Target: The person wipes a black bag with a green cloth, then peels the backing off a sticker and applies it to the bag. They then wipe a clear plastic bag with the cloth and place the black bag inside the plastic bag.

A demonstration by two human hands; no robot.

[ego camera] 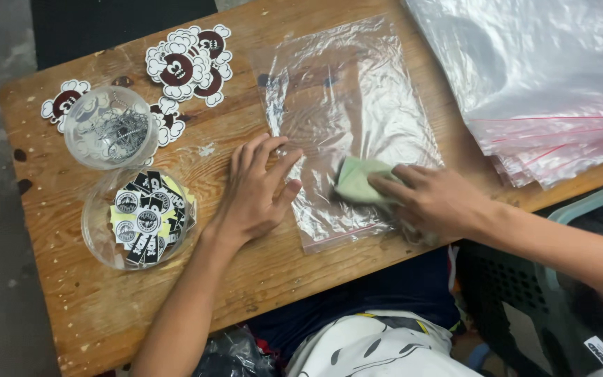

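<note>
Quick count on my counter (259,279): two clear round tubs, the keyring tub (109,127) just above the sticker tub (137,220). One flat zip bag (347,126) right of those, one green cloth (357,180) on it, one stack of bags (546,77) further right. Cloud-shaped cutouts (188,64) above the tubs, too overlapped to count.

Head view: one camera, close overhead, facing down on wooden table (259,279); wearer's lap at 6 o'clock.

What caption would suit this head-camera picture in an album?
Left hand steadies a clear bag while right hand presses a green cloth on it.
</note>
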